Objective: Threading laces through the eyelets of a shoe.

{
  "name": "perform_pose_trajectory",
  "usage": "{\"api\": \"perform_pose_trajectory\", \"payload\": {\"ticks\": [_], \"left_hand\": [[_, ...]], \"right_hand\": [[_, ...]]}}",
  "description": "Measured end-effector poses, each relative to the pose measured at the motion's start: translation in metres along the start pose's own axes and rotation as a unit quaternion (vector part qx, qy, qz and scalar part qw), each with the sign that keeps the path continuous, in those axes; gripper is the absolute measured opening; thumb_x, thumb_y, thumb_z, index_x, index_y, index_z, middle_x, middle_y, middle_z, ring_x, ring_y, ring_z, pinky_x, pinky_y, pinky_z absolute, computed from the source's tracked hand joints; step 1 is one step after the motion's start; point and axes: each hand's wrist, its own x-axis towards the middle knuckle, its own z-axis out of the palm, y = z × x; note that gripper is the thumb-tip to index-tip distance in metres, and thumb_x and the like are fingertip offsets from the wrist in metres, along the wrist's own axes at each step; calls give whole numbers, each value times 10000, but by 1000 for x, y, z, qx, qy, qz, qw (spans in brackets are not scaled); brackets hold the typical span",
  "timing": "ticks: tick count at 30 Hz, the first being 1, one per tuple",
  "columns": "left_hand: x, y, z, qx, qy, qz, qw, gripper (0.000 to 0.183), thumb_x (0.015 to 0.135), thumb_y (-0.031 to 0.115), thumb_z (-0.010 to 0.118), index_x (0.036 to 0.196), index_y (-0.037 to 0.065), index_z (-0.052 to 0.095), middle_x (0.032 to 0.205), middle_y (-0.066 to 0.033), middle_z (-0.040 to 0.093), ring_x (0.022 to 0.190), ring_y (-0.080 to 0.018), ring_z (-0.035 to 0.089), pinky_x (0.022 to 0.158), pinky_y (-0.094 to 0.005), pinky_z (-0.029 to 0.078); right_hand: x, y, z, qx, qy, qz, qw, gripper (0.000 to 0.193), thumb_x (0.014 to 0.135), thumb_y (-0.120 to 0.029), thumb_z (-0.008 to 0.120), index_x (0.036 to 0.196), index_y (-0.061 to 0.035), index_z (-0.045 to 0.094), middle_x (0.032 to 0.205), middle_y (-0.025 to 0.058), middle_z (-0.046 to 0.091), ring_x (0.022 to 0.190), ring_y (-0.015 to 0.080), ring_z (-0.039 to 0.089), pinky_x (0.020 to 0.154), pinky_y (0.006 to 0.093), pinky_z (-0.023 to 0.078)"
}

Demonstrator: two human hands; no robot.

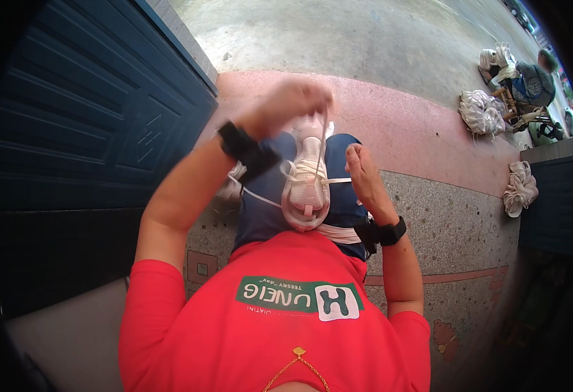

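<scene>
A pale pink and white sneaker (307,183) rests on my lap, toe pointing away, with white laces (319,171) running across it. My left hand (289,104) is blurred above the toe end and pinches a lace that runs down to the shoe. My right hand (363,168) sits just right of the sneaker, fingers curled around the lace end that stretches out from the shoe's side. Both wrists wear black bands. I wear a red shirt and blue trousers.
A dark blue panelled door (90,111) fills the left side. Terrazzo and pink-banded pavement (423,137) lie ahead. Bundles of white shoes (482,111) and another bundle (520,188) sit at the right, near a seated person (536,77).
</scene>
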Motion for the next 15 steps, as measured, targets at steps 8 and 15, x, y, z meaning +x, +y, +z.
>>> {"api": "perform_pose_trajectory", "payload": {"ticks": [8, 15], "left_hand": [[0, 44, -123, -109, 242, 61, 962, 277, 1012, 301, 688, 1133, 54, 717, 946, -23, 733, 895, -122, 661, 778, -262, 529], [-14, 21, -127, -135, 293, 24, 946, 263, 1021, 292, 673, 1148, 66, 711, 1001, -31, 737, 919, -138, 658, 766, -265, 497]], "right_hand": [[-22, 35, 39, -98, -73, -145, 982, 203, 1017, -139, 583, 993, 39, 678, 937, 191, 647, 890, 350, 649, 795, 400, 509], [-18, 54, 55, -229, -25, -160, 960, 189, 998, -150, 597, 985, 26, 662, 952, 206, 649, 916, 393, 629, 813, 440, 502]]}}
